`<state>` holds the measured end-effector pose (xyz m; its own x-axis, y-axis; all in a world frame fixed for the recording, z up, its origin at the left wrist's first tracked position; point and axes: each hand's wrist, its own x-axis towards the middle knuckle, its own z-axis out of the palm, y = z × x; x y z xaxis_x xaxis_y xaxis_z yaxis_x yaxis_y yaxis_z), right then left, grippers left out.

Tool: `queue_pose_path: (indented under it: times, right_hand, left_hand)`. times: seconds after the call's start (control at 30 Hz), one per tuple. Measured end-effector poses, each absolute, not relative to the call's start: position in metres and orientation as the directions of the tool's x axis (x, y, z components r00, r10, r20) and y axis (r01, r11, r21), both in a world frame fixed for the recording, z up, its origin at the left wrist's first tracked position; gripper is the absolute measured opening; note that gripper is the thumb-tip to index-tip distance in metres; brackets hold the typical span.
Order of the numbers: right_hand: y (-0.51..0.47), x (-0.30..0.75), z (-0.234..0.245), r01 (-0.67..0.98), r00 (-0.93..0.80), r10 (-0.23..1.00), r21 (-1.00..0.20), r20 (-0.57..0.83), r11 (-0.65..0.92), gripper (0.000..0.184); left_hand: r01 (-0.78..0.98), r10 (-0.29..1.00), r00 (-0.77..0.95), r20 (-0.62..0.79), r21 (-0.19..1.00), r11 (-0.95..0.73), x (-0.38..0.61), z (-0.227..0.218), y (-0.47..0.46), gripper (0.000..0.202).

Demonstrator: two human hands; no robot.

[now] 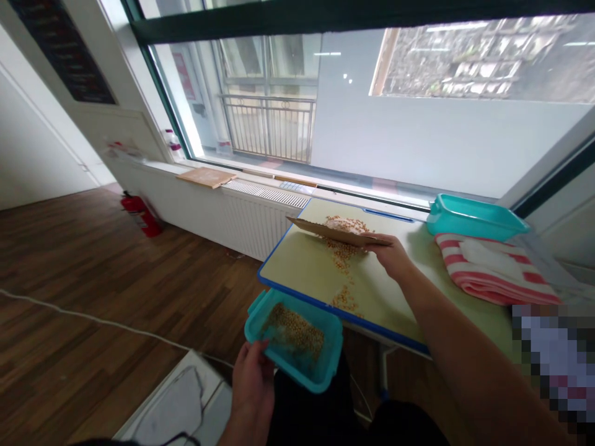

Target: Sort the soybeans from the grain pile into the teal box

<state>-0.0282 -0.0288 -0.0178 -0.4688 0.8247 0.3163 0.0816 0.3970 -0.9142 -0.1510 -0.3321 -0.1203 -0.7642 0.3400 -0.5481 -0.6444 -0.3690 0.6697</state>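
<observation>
My left hand grips the near left rim of a teal plastic basin, held just below the table's front edge. Corn kernels lie in the basin, mostly toward its far side. In my right hand is a flat piece of brown cardboard, its edge down on the board. Beyond the cardboard is a heap of kernels with something whitish among them. A loose trail of kernels runs from the cardboard to the blue-edged cutting board's front edge.
A second teal basin stands at the table's back right, behind a folded red-and-white striped towel. A radiator runs under the window. On the wooden floor are a fire extinguisher and a white cable.
</observation>
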Motion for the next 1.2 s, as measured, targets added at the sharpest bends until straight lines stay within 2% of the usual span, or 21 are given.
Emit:
queue_pose_path:
  times: [0.2,0.37,0.6,0.77,0.9,1.07,1.2]
  right_hand:
    - [-0.027,-0.029,-0.022,0.109,-0.500,0.820,-0.919,0.279,0.379,0.033]
    - [-0.025,-0.029,-0.026,0.124,-0.471,0.829,-0.908,0.301,0.400,0.031]
    - [-0.029,-0.026,-0.027,0.077,-0.505,0.792,-0.896,0.344,0.438,0.029]
    - [-0.028,-0.024,-0.029,0.072,-0.517,0.785,-0.897,0.341,0.437,0.026]
    - [-0.027,-0.021,-0.031,0.076,-0.516,0.788,-0.898,0.336,0.433,0.027]
    - [-0.027,-0.021,-0.029,0.092,-0.480,0.815,-0.906,0.323,0.413,0.026]
    - [-0.031,-0.022,-0.023,0.086,-0.463,0.827,-0.913,0.319,0.400,0.020]
  left_hand:
    - [-0.651,0.350,-0.759,-0.549,0.658,-0.379,-0.149,-0.124,-0.329,0.018]
    - [-0.649,0.338,-0.760,-0.554,0.652,-0.392,-0.151,-0.122,-0.330,0.015]
    - [-0.607,0.321,-0.794,-0.517,0.703,-0.370,-0.175,-0.106,-0.330,0.015]
    - [-0.535,0.240,-0.845,-0.478,0.745,-0.400,-0.194,-0.104,-0.329,0.021]
    - [-0.487,0.151,-0.870,-0.469,0.774,-0.405,-0.226,-0.101,-0.321,0.018]
    - [-0.400,0.203,-0.915,-0.348,0.841,-0.365,-0.268,-0.085,-0.310,0.018]
    - [-0.446,0.238,-0.894,-0.380,0.810,-0.380,-0.281,-0.084,-0.308,0.018]
